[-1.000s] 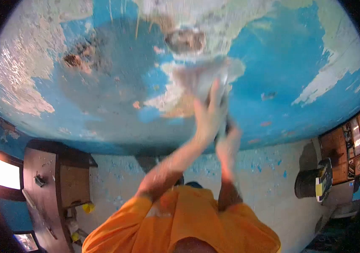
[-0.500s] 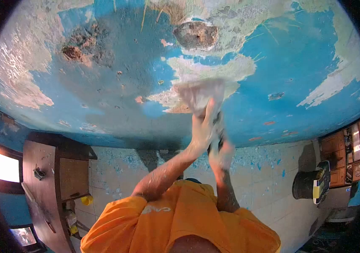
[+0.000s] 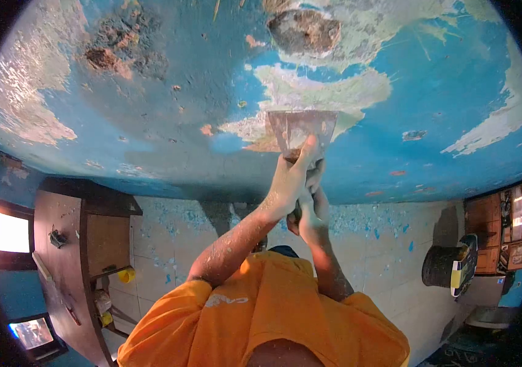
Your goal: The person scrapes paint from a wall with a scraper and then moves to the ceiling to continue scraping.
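Grip: left hand [image 3: 286, 185], right hand [image 3: 311, 224] clamped on scraper [image 3: 301, 126] | peeling blue wall [image 3: 438, 116] behind

The left forearm [image 3: 231, 246], flecked with pale specks [image 3: 227, 252], is slanting forward and inward, while the right forearm [image 3: 330, 269] is reaching forward more straightly. The left hand [image 3: 286, 185] is gripping foremost, one digit [image 3: 309, 147] pointing ahead; the right hand [image 3: 312, 222] is gripping close behind, beside the left wrist [image 3: 271, 210].
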A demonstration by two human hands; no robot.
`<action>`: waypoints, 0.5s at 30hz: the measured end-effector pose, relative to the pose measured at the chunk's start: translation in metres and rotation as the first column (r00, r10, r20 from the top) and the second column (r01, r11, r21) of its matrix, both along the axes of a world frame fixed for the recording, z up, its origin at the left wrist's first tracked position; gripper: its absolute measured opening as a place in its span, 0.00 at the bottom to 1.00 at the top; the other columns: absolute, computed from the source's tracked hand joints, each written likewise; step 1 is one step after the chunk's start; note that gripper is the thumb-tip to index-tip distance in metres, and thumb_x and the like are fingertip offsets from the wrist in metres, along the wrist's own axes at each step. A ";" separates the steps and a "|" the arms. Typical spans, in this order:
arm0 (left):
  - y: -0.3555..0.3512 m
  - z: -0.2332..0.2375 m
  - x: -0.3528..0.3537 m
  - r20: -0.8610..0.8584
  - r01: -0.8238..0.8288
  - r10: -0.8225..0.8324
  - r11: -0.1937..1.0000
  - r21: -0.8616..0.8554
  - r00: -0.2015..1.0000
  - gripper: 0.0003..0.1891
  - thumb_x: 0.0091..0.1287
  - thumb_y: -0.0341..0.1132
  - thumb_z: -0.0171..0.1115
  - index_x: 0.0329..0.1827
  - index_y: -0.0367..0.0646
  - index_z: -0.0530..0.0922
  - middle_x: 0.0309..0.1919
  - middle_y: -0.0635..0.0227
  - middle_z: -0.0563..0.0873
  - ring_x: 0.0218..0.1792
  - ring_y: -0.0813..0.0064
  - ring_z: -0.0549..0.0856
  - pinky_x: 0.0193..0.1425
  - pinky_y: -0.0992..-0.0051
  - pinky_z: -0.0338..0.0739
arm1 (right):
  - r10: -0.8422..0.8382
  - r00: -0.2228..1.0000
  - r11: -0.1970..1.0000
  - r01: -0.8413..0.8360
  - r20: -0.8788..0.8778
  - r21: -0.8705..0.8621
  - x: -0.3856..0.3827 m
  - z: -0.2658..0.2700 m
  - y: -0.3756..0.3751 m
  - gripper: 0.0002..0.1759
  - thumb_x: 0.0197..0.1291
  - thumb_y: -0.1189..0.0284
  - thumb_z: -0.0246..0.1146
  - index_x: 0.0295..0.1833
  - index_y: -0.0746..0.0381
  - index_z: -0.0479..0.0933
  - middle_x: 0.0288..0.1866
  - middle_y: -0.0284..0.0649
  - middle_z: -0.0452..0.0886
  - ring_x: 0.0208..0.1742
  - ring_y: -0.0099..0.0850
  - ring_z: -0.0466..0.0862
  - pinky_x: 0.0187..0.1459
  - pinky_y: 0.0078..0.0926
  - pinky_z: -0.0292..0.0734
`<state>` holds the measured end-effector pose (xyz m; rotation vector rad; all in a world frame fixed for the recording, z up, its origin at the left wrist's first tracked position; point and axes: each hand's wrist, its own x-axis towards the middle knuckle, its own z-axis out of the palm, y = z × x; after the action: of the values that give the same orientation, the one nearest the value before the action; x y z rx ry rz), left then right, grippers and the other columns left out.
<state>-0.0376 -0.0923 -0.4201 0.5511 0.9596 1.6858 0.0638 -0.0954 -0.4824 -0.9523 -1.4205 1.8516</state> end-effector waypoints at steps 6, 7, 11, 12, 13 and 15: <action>0.012 -0.003 -0.010 -0.096 -0.047 0.046 0.999 -0.006 0.994 0.20 0.65 0.53 0.48 0.29 0.43 0.67 0.14 0.76 0.67 0.13 0.86 0.63 0.15 0.83 0.58 | -0.147 0.986 0.812 0.071 0.085 0.580 -0.020 -0.026 0.021 0.17 0.64 0.58 0.48 0.38 0.62 0.69 0.16 0.29 0.69 0.12 0.16 0.66 0.13 0.15 0.59; 0.018 0.003 -0.014 -0.099 -0.043 0.042 0.999 -0.006 0.994 0.20 0.65 0.53 0.48 0.29 0.43 0.67 0.14 0.76 0.67 0.13 0.86 0.63 0.15 0.83 0.58 | -0.151 0.985 0.811 0.076 0.082 0.580 -0.022 -0.017 0.025 0.17 0.64 0.58 0.48 0.38 0.62 0.69 0.16 0.29 0.69 0.12 0.16 0.66 0.13 0.15 0.59; 0.012 0.025 -0.011 -0.133 -0.080 0.086 0.996 0.049 0.987 0.20 0.65 0.53 0.49 0.32 0.43 0.67 0.13 0.76 0.66 0.12 0.86 0.62 0.13 0.83 0.55 | -0.116 0.990 0.921 0.076 0.081 0.383 -0.017 0.020 0.013 0.18 0.65 0.58 0.46 0.43 0.63 0.68 0.24 0.39 0.72 0.23 0.28 0.72 0.24 0.24 0.64; 0.011 0.012 -0.007 -0.142 -0.100 0.100 0.995 0.005 0.985 0.19 0.65 0.53 0.49 0.33 0.43 0.67 0.13 0.76 0.66 0.11 0.86 0.62 0.12 0.82 0.55 | -0.116 0.975 0.881 0.013 0.189 0.474 -0.012 0.000 0.011 0.21 0.65 0.58 0.44 0.48 0.65 0.67 0.34 0.49 0.76 0.34 0.40 0.78 0.34 0.32 0.69; 0.014 -0.009 -0.003 -0.092 -0.121 0.123 0.992 0.028 0.988 0.19 0.65 0.52 0.50 0.33 0.43 0.67 0.13 0.76 0.67 0.11 0.87 0.63 0.12 0.83 0.55 | -0.215 0.958 0.878 0.106 0.188 0.466 -0.013 -0.023 0.004 0.24 0.65 0.54 0.44 0.48 0.65 0.67 0.34 0.48 0.77 0.35 0.37 0.79 0.34 0.33 0.69; 0.013 0.002 -0.012 -0.098 -0.072 0.075 0.997 0.035 0.992 0.19 0.65 0.52 0.50 0.32 0.43 0.68 0.13 0.76 0.67 0.12 0.87 0.63 0.13 0.83 0.56 | -0.205 0.978 0.883 0.163 0.048 0.440 -0.026 -0.015 0.006 0.22 0.65 0.55 0.45 0.43 0.64 0.69 0.24 0.38 0.73 0.23 0.27 0.72 0.23 0.25 0.63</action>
<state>-0.0499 -0.0793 -0.4183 0.6320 1.0376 1.7549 0.0383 -0.0895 -0.4969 -0.9139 -1.6456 1.2861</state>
